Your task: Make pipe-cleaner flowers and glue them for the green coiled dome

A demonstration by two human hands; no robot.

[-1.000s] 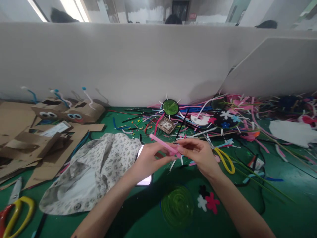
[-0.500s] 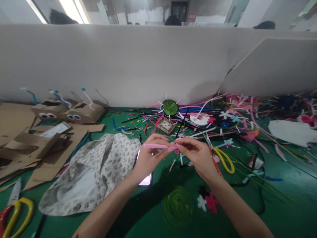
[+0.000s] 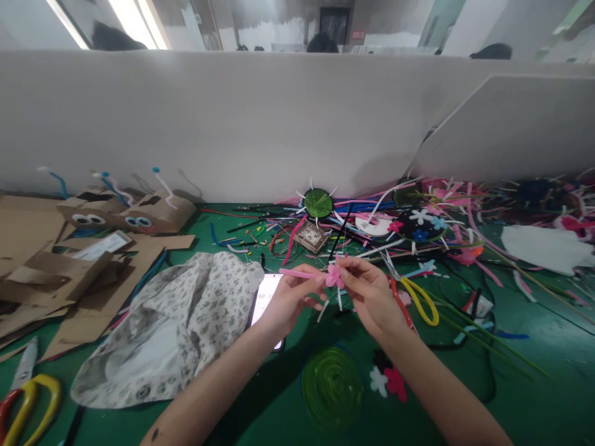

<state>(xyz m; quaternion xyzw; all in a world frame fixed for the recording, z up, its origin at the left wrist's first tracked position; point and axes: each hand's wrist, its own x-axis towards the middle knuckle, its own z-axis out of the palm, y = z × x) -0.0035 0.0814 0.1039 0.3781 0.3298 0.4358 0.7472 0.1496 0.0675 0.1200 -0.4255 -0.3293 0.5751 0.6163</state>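
My left hand (image 3: 292,302) is closed in a pinch on a pink pipe cleaner (image 3: 294,273), whose free end sticks out to the left. Between the two hands is a small pink flower (image 3: 333,276), its petals toward me, gripped by the fingers of my right hand (image 3: 374,296). The pipe cleaner's other end reaches toward the flower; whether they are joined is hidden by my fingertips. Below the hands lies a round green disc (image 3: 331,389) with swirl marks. Beside it rest a white felt flower (image 3: 378,381), a dark pink one (image 3: 395,384) and a black one.
A phone (image 3: 266,294) lies partly under my left forearm, next to a patterned cloth (image 3: 186,322). Scissors (image 3: 421,301) lie right of my hands, another pair (image 3: 32,390) at left. Cardboard pieces (image 3: 102,291) and a pipe-cleaner heap (image 3: 446,204) line the panel (image 3: 232,124).
The pink flower has turned to show its petals and now shows clearly between my hands. My left fingers have loosened and shifted slightly right and down, uncovering more of the phone.
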